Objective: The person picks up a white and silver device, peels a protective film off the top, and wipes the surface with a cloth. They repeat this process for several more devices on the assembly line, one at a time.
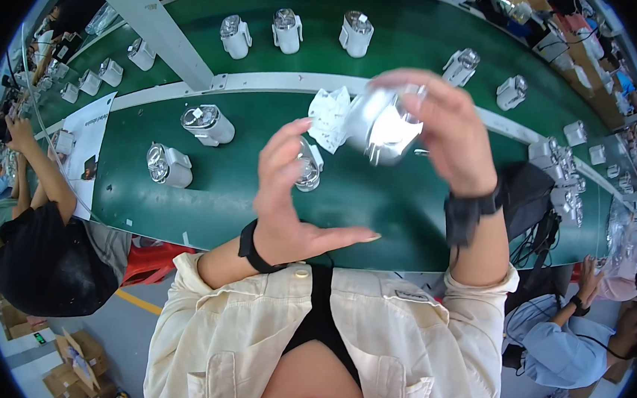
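My right hand (455, 131) grips a white device with a shiny silver face (384, 129), raised above the green bench and smeared by motion. My left hand (284, 204) is open, its thumb stretched out to the right and its fingers pointing up, with nothing in it. Just behind those fingers, a white device with a clear, shiny top (309, 167) is on the bench, partly hidden. A crumpled white paper with small marks (330, 118) lies beyond, beside the held device. Two more such white devices, one farther back (208, 124) and one nearer (170, 166), lie to the left.
A pale rail (290, 81) crosses the bench, with several white devices on the green strip (311, 4) behind it. At right are a black bag (525, 193) with cables and wrapped white devices (560, 173). A printed sheet (83, 143) lies left. People sit on both sides.
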Demonstrator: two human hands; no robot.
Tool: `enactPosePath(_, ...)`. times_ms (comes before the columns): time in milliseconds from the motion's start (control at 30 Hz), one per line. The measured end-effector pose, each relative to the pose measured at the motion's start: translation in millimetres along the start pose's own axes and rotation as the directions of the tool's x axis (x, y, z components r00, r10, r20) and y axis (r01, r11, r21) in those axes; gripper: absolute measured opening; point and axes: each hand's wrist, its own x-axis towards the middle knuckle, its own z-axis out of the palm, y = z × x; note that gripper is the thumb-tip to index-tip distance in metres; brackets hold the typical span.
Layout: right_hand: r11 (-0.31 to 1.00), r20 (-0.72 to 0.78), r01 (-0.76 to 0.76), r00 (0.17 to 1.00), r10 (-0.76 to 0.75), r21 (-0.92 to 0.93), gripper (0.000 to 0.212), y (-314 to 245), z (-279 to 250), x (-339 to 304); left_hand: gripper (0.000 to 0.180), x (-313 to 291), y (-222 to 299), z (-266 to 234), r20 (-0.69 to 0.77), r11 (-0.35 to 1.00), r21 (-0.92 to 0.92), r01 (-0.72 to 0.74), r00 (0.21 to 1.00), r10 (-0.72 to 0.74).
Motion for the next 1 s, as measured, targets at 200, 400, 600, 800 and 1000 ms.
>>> enactPosePath(200, 0.93, -0.417, -0.186, 0.908, 0.039, -0.318, 0.029, 41, -121, 103, 0.092, -11, -13, -27, -0.201, 0.994, -0.11, 0.025, 0.978, -0.047)
enactPosePath(400, 0.348, -0.405, -0.267, 0.809, -0.426, -0.899, 0.04, 68, -150, 157, 0.09, -28, -23, -44, -0.338, 0.978, -0.106, 0.178, 0.919, -0.204)
enactPosePath(600, -0.009, -0.311, -0.323, 0.919, -0.243, -0.946, 0.058, 50, -72, 181, 0.083, -27, -26, -50, -0.335, 0.972, -0.115, 0.205, 0.913, -0.232)
enactPosePath(800, 0.051, -0.25, -0.245, 0.955, -0.159, -0.968, 0.066, 28, -51, 156, 0.083, -29, -21, -54, -0.267, 0.95, -0.112, 0.291, 0.912, -0.311)
enactPosePath(1000, 0.704, 0.625, 0.435, 0.78, 0.016, -0.561, 0.084, -51, 39, 63, 0.094, 9, -5, -51, 0.053, 0.785, -0.416, 0.458, 0.874, -0.482)
